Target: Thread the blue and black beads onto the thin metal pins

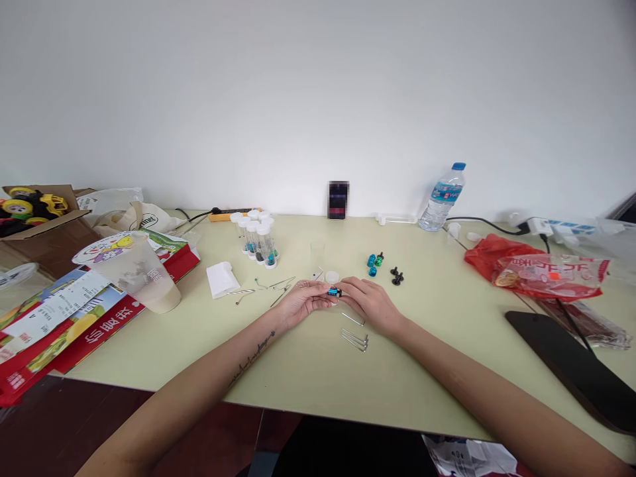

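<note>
A small blue piece with a black end point(334, 291) is held between my two hands, above the middle of the table. The thumb and fingers of my left hand point(307, 298) pinch its blue side. My right hand point(370, 301) has its fingertips closed at the black end. Just behind them stand a clear open tube point(317, 254) and a round white cap point(332, 277). Bent L-shaped metal rods point(354, 340) lie in front of my right hand. Beyond it are blue knobs point(372, 266), a green knob with a black screw point(379, 258) and several black screws point(397, 277).
Several capped clear tubes point(257, 238) stand at back left, near a white packet point(222, 280) and thin metal picks point(258, 286). A plastic cup point(144, 278) leans at left. A water bottle point(443, 199), red bag point(531, 265) and black slab point(571, 364) are at right.
</note>
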{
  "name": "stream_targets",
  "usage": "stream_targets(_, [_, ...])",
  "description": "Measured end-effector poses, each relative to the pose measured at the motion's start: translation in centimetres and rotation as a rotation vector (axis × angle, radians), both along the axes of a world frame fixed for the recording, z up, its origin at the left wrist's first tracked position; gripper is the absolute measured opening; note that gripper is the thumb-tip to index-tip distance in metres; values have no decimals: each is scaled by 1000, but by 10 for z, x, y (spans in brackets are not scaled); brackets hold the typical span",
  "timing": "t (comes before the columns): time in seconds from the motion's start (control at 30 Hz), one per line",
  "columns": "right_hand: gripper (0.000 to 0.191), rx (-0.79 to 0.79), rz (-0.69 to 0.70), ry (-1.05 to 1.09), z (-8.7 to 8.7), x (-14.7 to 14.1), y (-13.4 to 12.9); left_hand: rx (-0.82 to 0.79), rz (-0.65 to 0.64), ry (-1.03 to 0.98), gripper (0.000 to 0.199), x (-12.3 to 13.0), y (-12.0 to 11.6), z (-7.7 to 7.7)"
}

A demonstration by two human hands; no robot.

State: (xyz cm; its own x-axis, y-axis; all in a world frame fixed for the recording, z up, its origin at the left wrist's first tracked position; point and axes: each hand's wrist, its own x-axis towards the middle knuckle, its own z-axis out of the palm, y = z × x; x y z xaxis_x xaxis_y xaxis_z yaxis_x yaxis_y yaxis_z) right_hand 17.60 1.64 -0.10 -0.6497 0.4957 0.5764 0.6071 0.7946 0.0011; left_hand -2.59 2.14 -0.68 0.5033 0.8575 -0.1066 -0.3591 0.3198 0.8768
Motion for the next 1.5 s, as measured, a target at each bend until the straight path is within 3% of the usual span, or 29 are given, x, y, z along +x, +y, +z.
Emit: stream_targets(1.5, [23,18,-7,-11,-1,0,0,8,3,32,23,0,-2,2])
